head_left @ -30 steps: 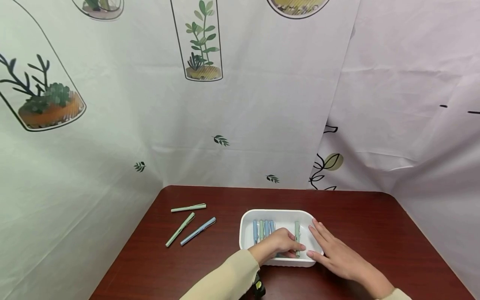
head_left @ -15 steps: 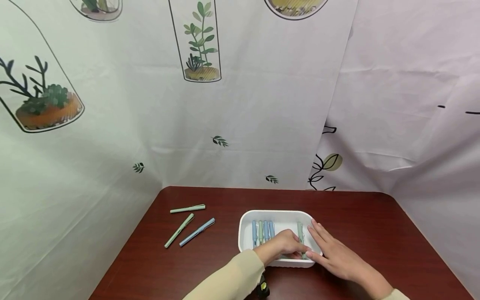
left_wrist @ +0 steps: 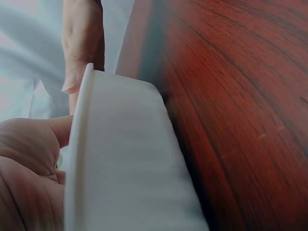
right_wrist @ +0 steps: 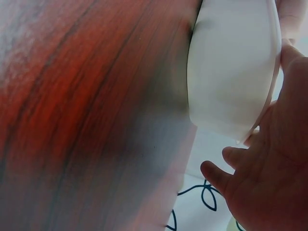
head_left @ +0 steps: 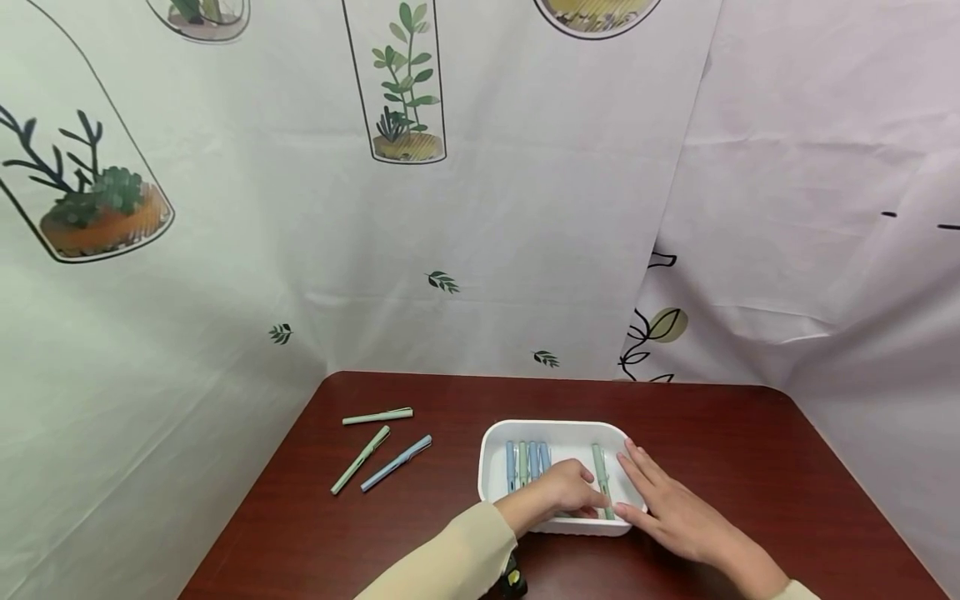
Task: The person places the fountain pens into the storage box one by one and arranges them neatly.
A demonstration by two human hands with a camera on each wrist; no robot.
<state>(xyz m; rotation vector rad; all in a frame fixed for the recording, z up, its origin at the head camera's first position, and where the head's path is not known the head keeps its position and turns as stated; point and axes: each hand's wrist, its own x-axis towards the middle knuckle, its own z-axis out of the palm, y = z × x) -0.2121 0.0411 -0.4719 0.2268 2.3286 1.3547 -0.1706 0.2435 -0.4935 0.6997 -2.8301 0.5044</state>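
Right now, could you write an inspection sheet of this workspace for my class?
Surface: dark red wood-grain table.
Job's things: white rectangular tray visibly holding three slim blue pens, two slim green pens; another blue pen, two green pens left of it.
Clutter: small black object below beige left sleeve, unidentified.
Hands: left hand in tray at rightmost green pen, grip unclear; right hand touching tray's right edge.
Cables: nothing seen.
Surroundings: white fabric backdrop with plant prints.

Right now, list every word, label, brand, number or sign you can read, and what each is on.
Readable text: none.
Pens on the table: any markings too small.
Pens in the white tray: likewise.
Backdrop cloth: printed pictures, no lettering.
Black device at the bottom edge: yellow patch too small to read.
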